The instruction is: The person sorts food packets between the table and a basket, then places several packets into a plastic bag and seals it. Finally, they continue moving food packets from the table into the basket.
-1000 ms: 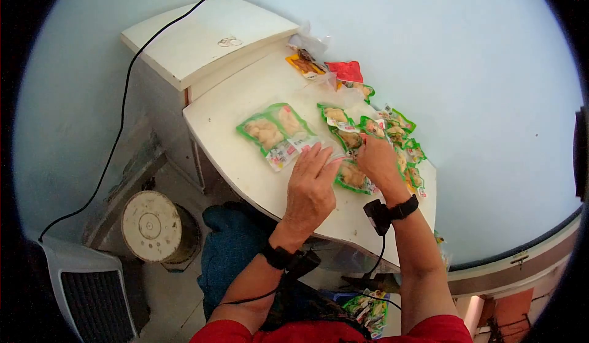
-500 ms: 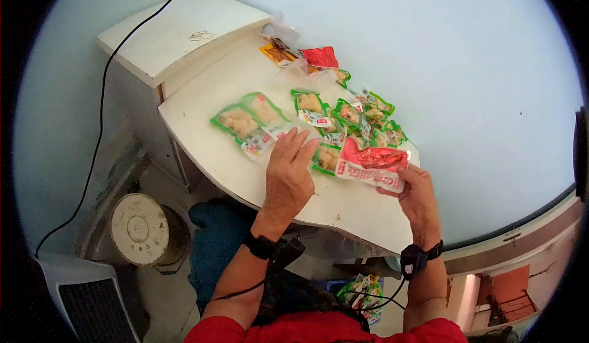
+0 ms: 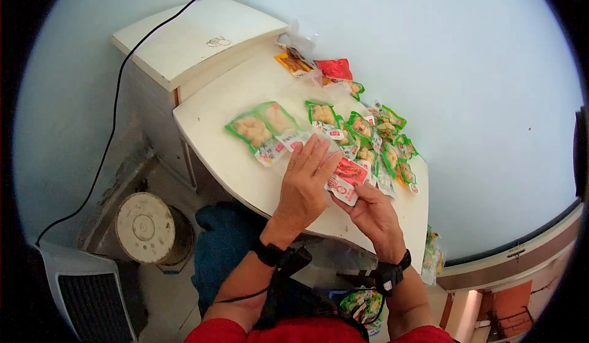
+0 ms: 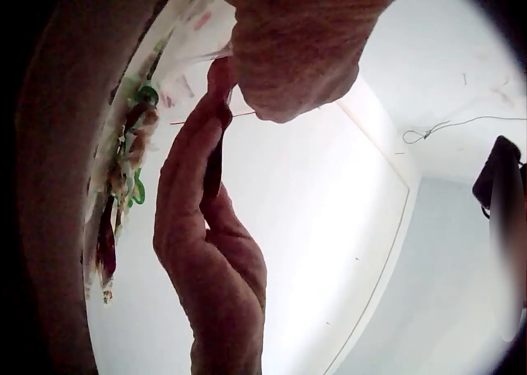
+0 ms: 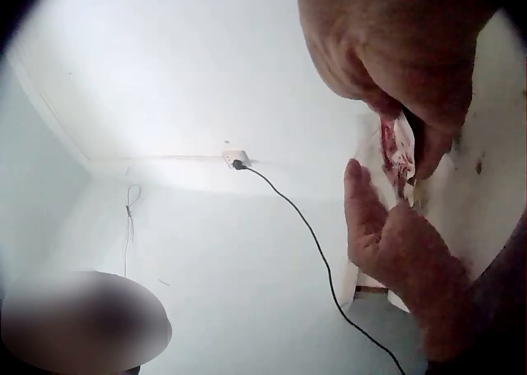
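My right hand (image 3: 377, 217) pinches a small red-and-white food packet (image 3: 348, 180) by its near end, thumb on top. The packet's far end is close beside my left hand (image 3: 303, 190). My left hand holds the mouth of a clear plastic bag (image 3: 293, 138), its fingers reaching over the film. Inside the bag, two green-edged packets (image 3: 251, 129) of pale food lie side by side on the table. In the right wrist view, the red packet (image 5: 398, 149) is tilted between the two hands. The left wrist view shows the packet edge-on in my right hand (image 4: 218, 251).
Several green-edged packets (image 3: 361, 125) lie piled along the table's wall side. Farther back are a red packet (image 3: 334, 69) and a yellow-edged packet (image 3: 293, 64). The white table (image 3: 211, 113) meets a raised cabinet (image 3: 202, 39); a round stool (image 3: 144, 228) stands below.
My right hand drew the red packet out of the pile toward the right, then brought it left to the bag's mouth. My left hand stayed at the bag.
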A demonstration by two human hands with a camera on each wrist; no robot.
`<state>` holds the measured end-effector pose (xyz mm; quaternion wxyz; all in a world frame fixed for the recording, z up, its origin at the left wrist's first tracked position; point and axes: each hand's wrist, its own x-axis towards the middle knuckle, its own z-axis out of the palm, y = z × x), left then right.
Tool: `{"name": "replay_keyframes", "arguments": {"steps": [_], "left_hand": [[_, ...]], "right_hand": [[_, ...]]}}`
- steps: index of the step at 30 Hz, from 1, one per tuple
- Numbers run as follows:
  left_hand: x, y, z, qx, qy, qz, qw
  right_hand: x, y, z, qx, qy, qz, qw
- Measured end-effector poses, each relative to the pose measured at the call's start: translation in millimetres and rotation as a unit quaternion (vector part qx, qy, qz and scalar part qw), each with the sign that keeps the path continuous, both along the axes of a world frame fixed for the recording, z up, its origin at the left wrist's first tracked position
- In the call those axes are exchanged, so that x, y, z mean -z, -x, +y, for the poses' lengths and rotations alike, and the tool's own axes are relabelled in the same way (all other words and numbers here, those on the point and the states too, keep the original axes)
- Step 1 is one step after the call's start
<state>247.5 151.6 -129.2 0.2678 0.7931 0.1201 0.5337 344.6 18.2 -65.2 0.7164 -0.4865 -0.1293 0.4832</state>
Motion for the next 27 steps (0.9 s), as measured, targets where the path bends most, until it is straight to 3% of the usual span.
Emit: {"name": "replay_keyframes", "arguments": {"steps": [7, 13, 14, 15, 16, 19, 22, 25, 27], "left_hand": [[-5, -1, -1, 0.006, 0.007, -0.035, 0.999], [-1, -1, -1, 0.015, 0.018, -0.029, 0.999], [-1, -1, -1, 0.015, 0.019, -0.027, 0.999], [-2, -1, -1, 0.015, 0.02, -0.026, 0.999], [-2, 0, -1, 0.016, 0.021, -0.024, 0.999], [-4, 0, -1, 0.019, 0.025, -0.026, 0.999], [-5, 1, 0, 0.027, 0.036, -0.038, 0.998], [-2, -1, 0, 0.016, 0.033, -0.035, 0.999], [-2, -1, 0, 0.013, 0.029, -0.038, 0.999]], "right_hand": [[21, 1, 43, -0.002, -0.084, 0.031, 0.996], [49, -18, 73, -0.092, -0.125, 0.089, 0.984], [48, -13, 70, -0.081, -0.094, -0.094, 0.988], [28, 10, 69, -0.067, -0.059, -0.274, 0.957], [17, 23, 69, -0.05, -0.023, -0.445, 0.894], [13, 23, 69, -0.053, 0.047, -0.54, 0.839], [26, 8, 70, -0.095, 0.05, -0.633, 0.767], [25, 7, 71, -0.129, 0.073, -0.639, 0.754], [34, 3, 71, -0.113, 0.11, -0.808, 0.567]]}}
